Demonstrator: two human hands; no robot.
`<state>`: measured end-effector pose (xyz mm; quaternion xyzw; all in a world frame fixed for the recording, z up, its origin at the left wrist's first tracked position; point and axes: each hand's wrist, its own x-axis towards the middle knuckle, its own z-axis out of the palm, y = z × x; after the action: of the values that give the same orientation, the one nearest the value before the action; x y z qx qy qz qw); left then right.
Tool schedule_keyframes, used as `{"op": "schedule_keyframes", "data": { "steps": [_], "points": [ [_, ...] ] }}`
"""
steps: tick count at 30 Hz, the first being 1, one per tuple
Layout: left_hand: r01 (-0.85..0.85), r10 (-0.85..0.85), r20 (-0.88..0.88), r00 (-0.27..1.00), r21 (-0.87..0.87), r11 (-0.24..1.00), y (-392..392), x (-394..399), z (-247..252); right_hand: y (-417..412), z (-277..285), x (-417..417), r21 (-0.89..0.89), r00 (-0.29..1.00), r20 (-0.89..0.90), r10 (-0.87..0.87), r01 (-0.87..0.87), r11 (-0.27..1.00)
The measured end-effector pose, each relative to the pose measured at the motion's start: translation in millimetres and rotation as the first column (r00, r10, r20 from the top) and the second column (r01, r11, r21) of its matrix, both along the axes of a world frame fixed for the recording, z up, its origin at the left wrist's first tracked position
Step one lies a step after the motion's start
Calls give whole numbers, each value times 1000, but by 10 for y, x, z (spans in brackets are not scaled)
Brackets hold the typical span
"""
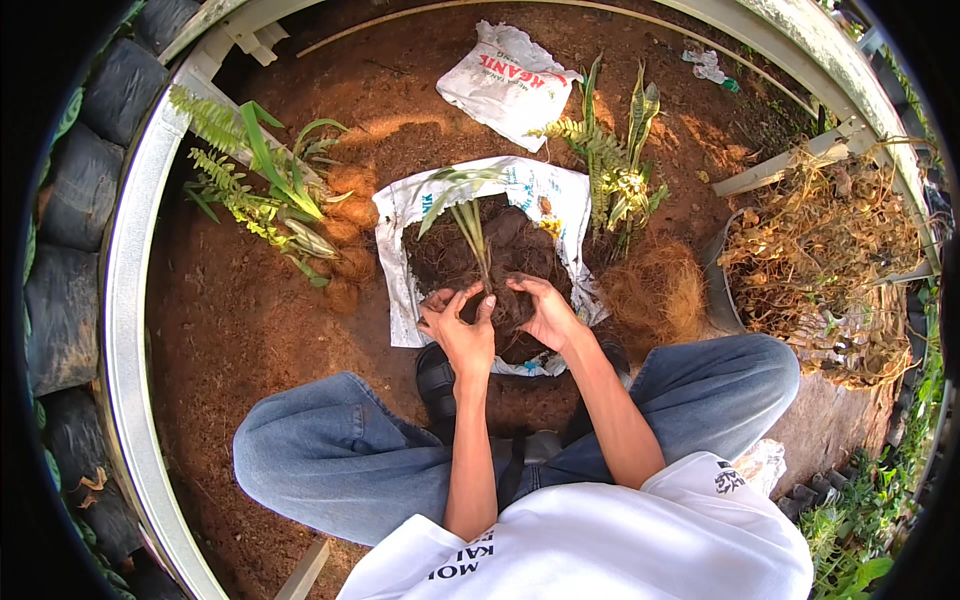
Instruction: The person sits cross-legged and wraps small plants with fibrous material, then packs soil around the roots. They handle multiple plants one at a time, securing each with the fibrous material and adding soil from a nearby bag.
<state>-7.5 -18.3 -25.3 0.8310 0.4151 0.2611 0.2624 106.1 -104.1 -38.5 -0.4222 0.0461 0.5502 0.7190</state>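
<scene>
A white plastic sack, its top spread wide, lies before me with dark soil and fibrous roots inside. A small plant with long striped leaves leans up out of it. My left hand has thumb and forefinger at the base of its stem, seemingly pinching it. Across a dark clump of roots and soil, my right hand is cupped with thumb and fingers apart. Its fingertips are close to that clump; whether they touch it is unclear.
Uprooted ferns and leafy plants lie left beside brown fibre clumps. More plants and a coconut-fibre bundle are on the right. A printed sack lies beyond. Dried plants fill a container. A metal frame curves around.
</scene>
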Motion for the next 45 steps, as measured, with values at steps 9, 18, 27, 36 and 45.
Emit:
{"op": "schedule_keyframes", "data": {
  "steps": [9, 18, 27, 36, 45],
  "points": [
    [134, 241, 544, 804, -559, 818, 22, 74, -123, 39, 32, 7, 106, 920, 381, 95, -145, 984],
    [125, 271, 325, 906, -817, 563, 82, 12, -74, 51, 16, -19, -95, 730, 659, 181, -159, 983],
    [499, 668, 360, 651, -866, -19, 115, 34, -102, 60, -79, -49, 123, 960, 279, -15, -21, 992],
    [449, 480, 473, 738, -876, 173, -11, 68, -170, 104, -239, -156, -87, 620, 764, 179, -177, 980],
    [399, 321, 586, 744, -776, 489, 24, 83, -207, 155, -83, -352, 17, 879, 476, 14, -26, 1000]
  ]
}}
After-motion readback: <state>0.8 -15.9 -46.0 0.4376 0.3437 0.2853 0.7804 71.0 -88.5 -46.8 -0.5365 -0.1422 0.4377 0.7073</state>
